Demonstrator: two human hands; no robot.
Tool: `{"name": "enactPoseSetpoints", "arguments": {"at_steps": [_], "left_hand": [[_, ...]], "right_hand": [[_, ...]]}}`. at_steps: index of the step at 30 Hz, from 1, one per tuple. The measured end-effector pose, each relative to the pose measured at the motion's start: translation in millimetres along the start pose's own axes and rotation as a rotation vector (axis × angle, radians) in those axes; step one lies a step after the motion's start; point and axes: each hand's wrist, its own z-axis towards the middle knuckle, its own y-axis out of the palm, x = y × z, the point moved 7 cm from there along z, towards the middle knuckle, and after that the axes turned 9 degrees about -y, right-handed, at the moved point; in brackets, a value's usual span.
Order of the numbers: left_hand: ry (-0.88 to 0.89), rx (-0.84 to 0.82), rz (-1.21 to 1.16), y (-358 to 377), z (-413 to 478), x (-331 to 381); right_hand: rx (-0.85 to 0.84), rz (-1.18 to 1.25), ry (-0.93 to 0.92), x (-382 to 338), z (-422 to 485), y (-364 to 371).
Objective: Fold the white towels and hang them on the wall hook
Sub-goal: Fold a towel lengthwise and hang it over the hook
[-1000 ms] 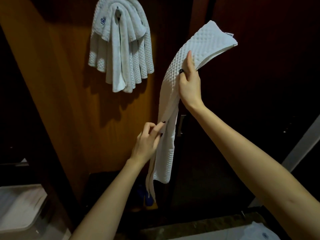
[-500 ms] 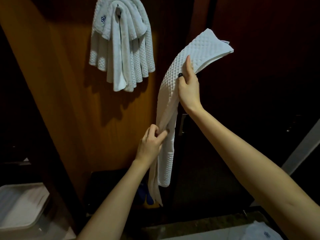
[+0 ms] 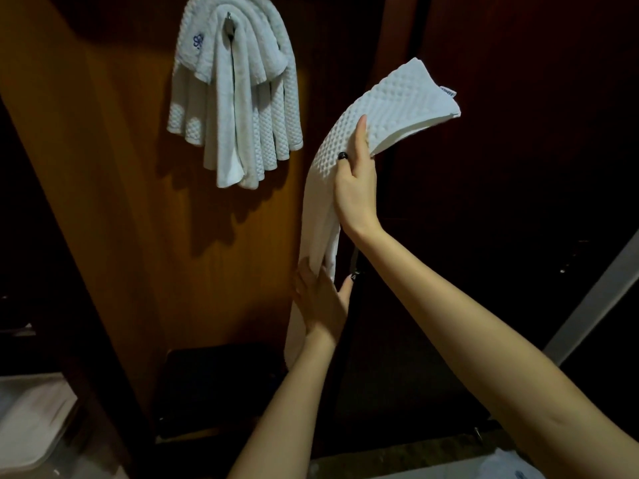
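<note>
At the lower left sits a pale, smooth-sided bin (image 3: 31, 420), blurred. Above it rises a warm, grained wooden panel (image 3: 121, 202). On it a small metal hook (image 3: 229, 27) carries a bundle of hung towels (image 3: 235, 98), white and waffle-textured, draped in looped folds with a blue emblem on one.

Just right of the panel, a folded towel (image 3: 390, 105) of the same bumpy weave is held in the air as a long narrow strip. The left hand (image 3: 321, 299) pinches its lower part between thumb and curled fingers. The right hand (image 3: 356, 188) grips it higher up, thumb flat on the front, the fingers hidden behind; the flat top end flops rightward against a dark door (image 3: 518, 167).
</note>
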Motion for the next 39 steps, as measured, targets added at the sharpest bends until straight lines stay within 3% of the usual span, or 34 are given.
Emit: {"name": "enactPoseSetpoints", "arguments": {"at_steps": [3,5,9,15,18,19,22,26,30,33,36,39], "left_hand": [[-0.056,-0.016,-0.161,6.3,1.5,2.1],[-0.09,0.067,-0.299,-1.0,6.6,0.3],[-0.157,0.191,-0.273,-17.0,31.7,0.5],[-0.053,0.29,-0.093,-29.5,48.7,22.1],[-0.024,0.257,-0.387,-44.6,61.0,3.7],[0.035,0.212,-0.385,-48.6,62.6,-1.5],[0.207,0.155,-0.29,-61.6,64.9,-21.7],[0.459,0.099,0.02,-84.6,65.3,-38.3],[0.56,0.085,0.208,-121.1,66.6,-38.6],[0.725,-0.063,0.317,-127.5,54.7,-37.1],[0.725,-0.122,0.4,-128.0,45.9,-52.2],[0.457,0.027,0.416,-135.4,58.5,-68.1]], "right_hand": [[0.002,0.009,-0.019,-1.4,4.2,-5.0],[0.006,0.018,-0.032,-1.4,7.0,-11.8],[0.015,0.091,-0.062,-10.9,11.5,-25.2],[0.048,0.153,-0.07,-22.9,22.6,-30.0],[0.066,0.135,-0.074,-19.4,28.8,-33.6],[0.068,0.115,-0.071,-15.1,30.4,-35.0],[0.029,0.02,-0.037,5.7,32.5,-33.3],[-0.021,-0.171,0.049,35.3,30.8,-24.3],[-0.071,-0.209,0.269,61.2,31.7,-21.7],[-0.097,-0.222,0.401,73.2,21.7,-20.0],[-0.04,-0.194,0.362,72.3,13.6,-20.7],[0.011,-0.09,0.303,60.8,11.1,-11.7]]}}
